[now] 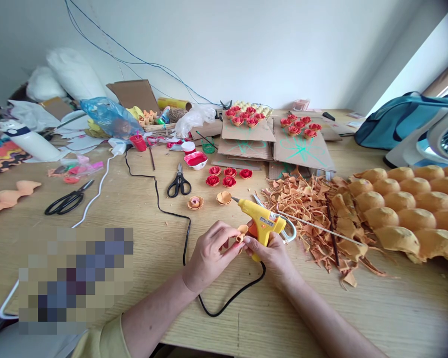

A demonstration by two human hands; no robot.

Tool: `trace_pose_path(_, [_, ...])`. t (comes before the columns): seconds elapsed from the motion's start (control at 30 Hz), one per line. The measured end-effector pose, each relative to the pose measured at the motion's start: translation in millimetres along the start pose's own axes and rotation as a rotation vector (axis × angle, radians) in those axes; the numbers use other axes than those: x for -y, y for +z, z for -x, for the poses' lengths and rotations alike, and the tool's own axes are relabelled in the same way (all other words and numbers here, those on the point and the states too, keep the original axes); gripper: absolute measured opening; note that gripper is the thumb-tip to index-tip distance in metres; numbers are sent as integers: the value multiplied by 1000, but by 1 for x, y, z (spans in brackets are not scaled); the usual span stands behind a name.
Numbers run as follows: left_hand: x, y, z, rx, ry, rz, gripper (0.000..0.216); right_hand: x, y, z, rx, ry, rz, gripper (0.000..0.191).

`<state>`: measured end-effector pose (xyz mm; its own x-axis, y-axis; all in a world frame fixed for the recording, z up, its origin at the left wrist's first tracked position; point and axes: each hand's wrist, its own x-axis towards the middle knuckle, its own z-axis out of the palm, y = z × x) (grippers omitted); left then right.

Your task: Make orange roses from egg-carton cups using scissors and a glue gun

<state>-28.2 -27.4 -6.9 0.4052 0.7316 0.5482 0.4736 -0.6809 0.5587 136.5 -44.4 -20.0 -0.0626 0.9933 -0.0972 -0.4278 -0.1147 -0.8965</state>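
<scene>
My left hand (pixel 210 253) is closed, its fingertips pinching a small orange egg-carton flower (pixel 242 229). A yellow hot glue gun (pixel 264 222) is gripped in my right hand (pixel 278 256), its nozzle pointing up and left. My right thumb also reaches the flower, so both hands meet at it; my fingers cover part of it. Just beyond the nozzle sits an unpainted orange carton cup (pixel 224 198). Left of that cup lies another orange flower (pixel 195 202) with a rolled centre. Several red painted roses (pixel 229 172) stand behind them.
Black scissors (pixel 179 183) and a bowl of red paint (pixel 196 159) lie beyond my hands. Carton scraps (pixel 302 209) and orange egg trays (pixel 414 214) fill the right side. Cardboard sheets (pixel 300 149) hold more roses. A black cord (pixel 189 226) loops across the table.
</scene>
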Motion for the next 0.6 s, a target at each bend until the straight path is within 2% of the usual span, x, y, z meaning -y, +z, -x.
trace_pose_path(0.37, [-2, -2, -1, -55, 8, 81, 17, 3, -3, 2, -18, -37, 20, 38])
trace_pose_path(0.6, [-3, -4, -1, -48, 49, 98, 18, 5, -2, 3, -1, -43, 13, 37])
